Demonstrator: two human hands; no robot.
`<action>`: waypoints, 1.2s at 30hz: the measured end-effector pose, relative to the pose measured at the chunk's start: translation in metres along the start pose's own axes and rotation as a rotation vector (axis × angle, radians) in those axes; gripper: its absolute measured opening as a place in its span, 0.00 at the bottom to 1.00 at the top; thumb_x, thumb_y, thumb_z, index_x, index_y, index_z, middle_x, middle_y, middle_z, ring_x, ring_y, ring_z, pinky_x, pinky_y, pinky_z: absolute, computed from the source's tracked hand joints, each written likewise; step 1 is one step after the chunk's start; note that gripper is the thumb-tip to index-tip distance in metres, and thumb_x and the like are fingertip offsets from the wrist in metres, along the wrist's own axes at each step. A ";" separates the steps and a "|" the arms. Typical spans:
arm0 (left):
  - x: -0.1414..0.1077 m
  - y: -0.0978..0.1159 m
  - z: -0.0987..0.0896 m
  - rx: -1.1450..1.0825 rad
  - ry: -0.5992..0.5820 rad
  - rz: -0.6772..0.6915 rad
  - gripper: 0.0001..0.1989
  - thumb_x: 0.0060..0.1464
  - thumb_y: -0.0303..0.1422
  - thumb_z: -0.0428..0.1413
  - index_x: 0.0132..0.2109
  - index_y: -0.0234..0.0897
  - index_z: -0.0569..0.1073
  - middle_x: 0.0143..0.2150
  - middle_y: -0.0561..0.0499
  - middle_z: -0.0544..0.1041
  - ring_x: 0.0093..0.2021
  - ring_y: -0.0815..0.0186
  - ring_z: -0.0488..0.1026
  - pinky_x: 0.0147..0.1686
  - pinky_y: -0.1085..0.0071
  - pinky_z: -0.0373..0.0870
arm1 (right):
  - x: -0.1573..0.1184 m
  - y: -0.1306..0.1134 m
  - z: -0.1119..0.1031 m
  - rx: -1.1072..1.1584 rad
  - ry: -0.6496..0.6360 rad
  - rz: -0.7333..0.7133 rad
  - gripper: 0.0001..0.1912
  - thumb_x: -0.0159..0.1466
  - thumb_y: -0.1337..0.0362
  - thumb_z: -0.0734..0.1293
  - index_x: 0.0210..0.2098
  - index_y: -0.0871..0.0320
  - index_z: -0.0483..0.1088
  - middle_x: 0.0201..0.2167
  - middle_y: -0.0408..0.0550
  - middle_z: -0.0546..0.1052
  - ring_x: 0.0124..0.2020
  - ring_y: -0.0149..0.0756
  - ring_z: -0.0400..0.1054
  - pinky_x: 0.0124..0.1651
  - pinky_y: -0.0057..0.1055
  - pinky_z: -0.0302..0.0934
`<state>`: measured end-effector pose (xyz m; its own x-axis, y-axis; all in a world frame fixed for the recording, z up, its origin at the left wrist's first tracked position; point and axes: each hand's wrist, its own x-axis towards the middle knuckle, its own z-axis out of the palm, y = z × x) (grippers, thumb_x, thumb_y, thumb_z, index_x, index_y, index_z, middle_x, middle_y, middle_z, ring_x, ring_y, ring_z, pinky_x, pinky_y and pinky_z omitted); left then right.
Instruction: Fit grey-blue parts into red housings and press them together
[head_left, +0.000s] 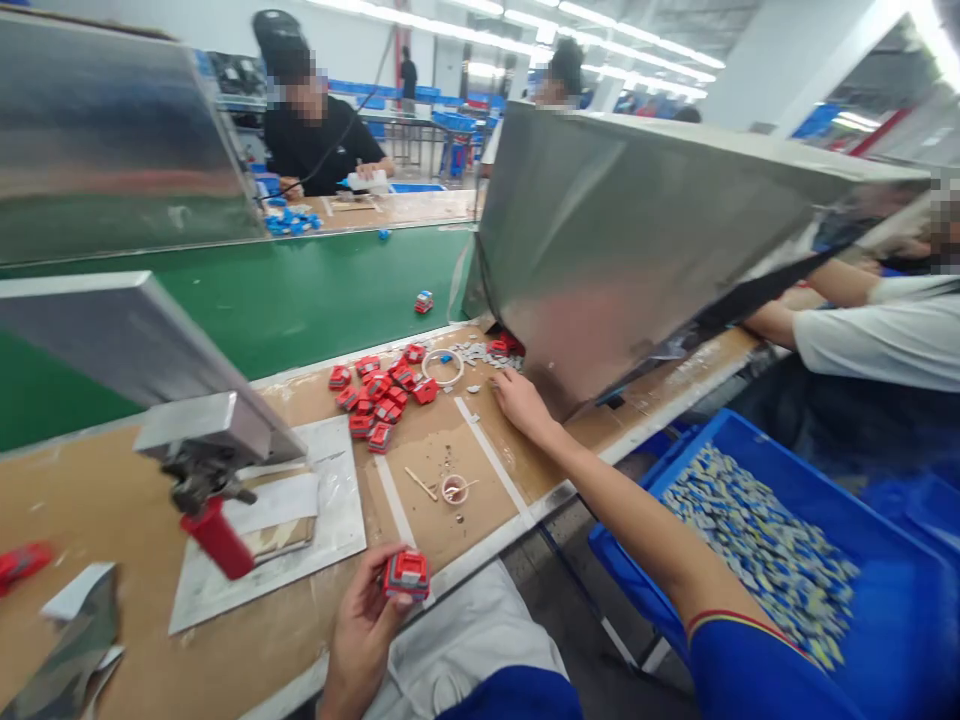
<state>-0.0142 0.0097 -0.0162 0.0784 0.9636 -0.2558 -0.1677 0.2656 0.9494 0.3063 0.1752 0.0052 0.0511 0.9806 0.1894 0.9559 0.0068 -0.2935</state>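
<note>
Toy vehicle (407, 575), red with a grey band and a pale patch on its upper face, sat in the left hand (367, 625) above the near edge of the surface (442, 445). Thumb and fingers pinched it from the side, leaving most of its upper face exposed. It looked like hard moulded plastic, light and stiff, with smooth faces that might have slipped under a loose grip; the lower grey sides seemed the best hold, sparing the raised upper parts, which could have been more fragile.

Beyond it stood a small cup (454, 489) with a stick in it, wooden sticks (421, 484) just beside. Farther back lay a pile of similar red toys (379, 398), next to a white ring (426, 375).

The right hand (525, 405) reached out to the edge of some small grey pieces (480, 353) by a metal shield (637, 240), its fingers loosely bent; whether they pinched a piece could not be told.

Past the surface ran a green belt (330, 290) carrying another toy (424, 301).
</note>
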 end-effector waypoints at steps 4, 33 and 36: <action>0.003 -0.009 -0.010 0.059 0.034 -0.006 0.33 0.39 0.58 0.70 0.46 0.39 0.79 0.43 0.45 0.85 0.41 0.54 0.83 0.39 0.67 0.82 | -0.066 0.010 -0.016 0.090 0.140 0.016 0.13 0.70 0.66 0.64 0.52 0.57 0.73 0.49 0.54 0.77 0.46 0.38 0.74 0.52 0.33 0.67; 0.004 -0.001 0.003 0.031 -0.021 -0.027 0.32 0.38 0.57 0.70 0.45 0.38 0.82 0.39 0.44 0.85 0.37 0.56 0.82 0.38 0.67 0.80 | -0.350 0.223 0.081 -0.159 -0.396 1.300 0.31 0.55 0.49 0.67 0.55 0.53 0.72 0.66 0.70 0.64 0.64 0.75 0.65 0.57 0.65 0.59; 0.011 -0.004 -0.004 0.051 -0.065 -0.020 0.32 0.40 0.57 0.70 0.45 0.38 0.82 0.39 0.42 0.85 0.38 0.53 0.82 0.40 0.64 0.81 | -0.349 0.227 0.082 -0.176 -0.375 1.294 0.28 0.55 0.51 0.66 0.53 0.55 0.74 0.59 0.73 0.71 0.60 0.74 0.69 0.53 0.64 0.62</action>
<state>-0.0162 0.0189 -0.0236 0.1451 0.9535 -0.2641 -0.1157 0.2814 0.9526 0.4821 -0.1498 -0.2042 0.8786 0.2600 -0.4006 0.3092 -0.9490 0.0623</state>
